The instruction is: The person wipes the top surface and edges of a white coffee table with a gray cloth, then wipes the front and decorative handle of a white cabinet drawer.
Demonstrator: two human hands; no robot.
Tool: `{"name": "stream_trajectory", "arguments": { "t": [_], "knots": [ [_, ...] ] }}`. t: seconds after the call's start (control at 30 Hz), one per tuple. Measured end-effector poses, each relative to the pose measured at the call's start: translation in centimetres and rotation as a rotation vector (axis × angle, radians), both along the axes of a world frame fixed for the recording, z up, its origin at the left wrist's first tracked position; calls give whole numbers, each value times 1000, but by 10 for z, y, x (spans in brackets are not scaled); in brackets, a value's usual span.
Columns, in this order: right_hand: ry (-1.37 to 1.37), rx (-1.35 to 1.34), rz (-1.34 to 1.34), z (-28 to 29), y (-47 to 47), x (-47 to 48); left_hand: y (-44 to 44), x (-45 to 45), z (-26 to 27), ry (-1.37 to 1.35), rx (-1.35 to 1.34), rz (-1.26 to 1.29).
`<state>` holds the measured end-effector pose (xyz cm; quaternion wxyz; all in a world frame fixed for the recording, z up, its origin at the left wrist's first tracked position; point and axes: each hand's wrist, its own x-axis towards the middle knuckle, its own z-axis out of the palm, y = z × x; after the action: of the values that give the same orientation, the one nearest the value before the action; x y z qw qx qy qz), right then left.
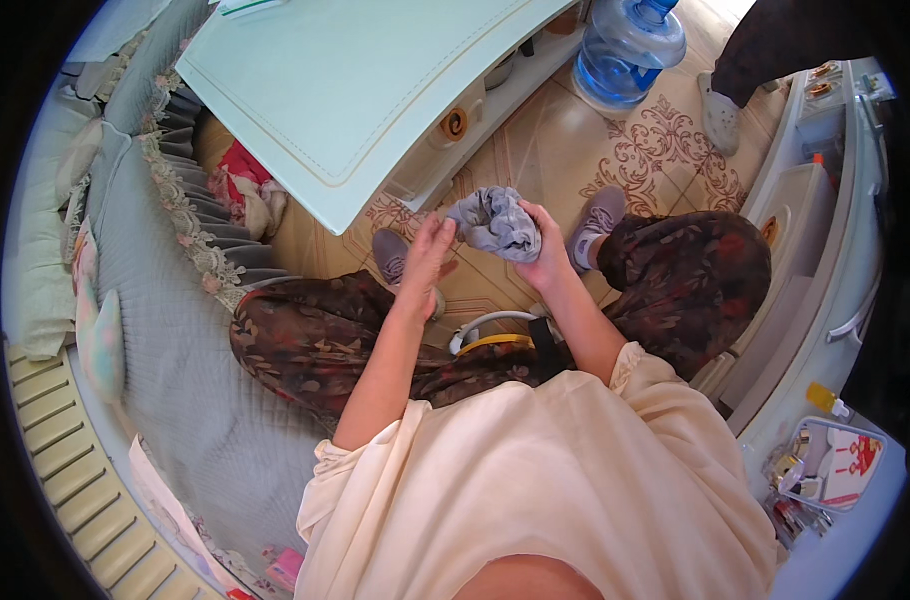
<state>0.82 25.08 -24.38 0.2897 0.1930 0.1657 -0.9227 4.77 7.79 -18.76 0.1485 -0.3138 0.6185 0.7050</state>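
A bundled piece of grey cloth point(509, 238) is in my right hand point(542, 251), gripped along its right side, with the thumb near the top edge. The cloth is crumpled into a ring-like shape with a hollow in the middle. Beside its left edge is my left hand point(427, 259), fingers extended and slightly apart; whether the fingertips touch the cloth is hard to tell. Both hands are above the patterned tile floor point(335, 259), between my knees.
A table with a pale green cover point(335, 82) stands ahead, its corner close to my left hand. Bedding point(177, 315) lies on the left, drawers point(781, 217) on the right. A large water bottle point(627, 56) and another person's shoe point(719, 112) are farther off. Red and white fabric point(245, 184) lies below the table.
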Motion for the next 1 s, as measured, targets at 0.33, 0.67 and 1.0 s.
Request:
{"name": "stream_trajectory", "arguments": {
  "t": [0.33,0.67,1.0],
  "knots": [
    [-45,404,135,12,-26,8,10,-4,-22,135,-47,180],
    [92,541,233,17,-46,22,28,4,-25,429,-968,-491],
    [-365,401,-15,-1,-41,12,39,-16,136,798,-985,-970]
  ]
}}
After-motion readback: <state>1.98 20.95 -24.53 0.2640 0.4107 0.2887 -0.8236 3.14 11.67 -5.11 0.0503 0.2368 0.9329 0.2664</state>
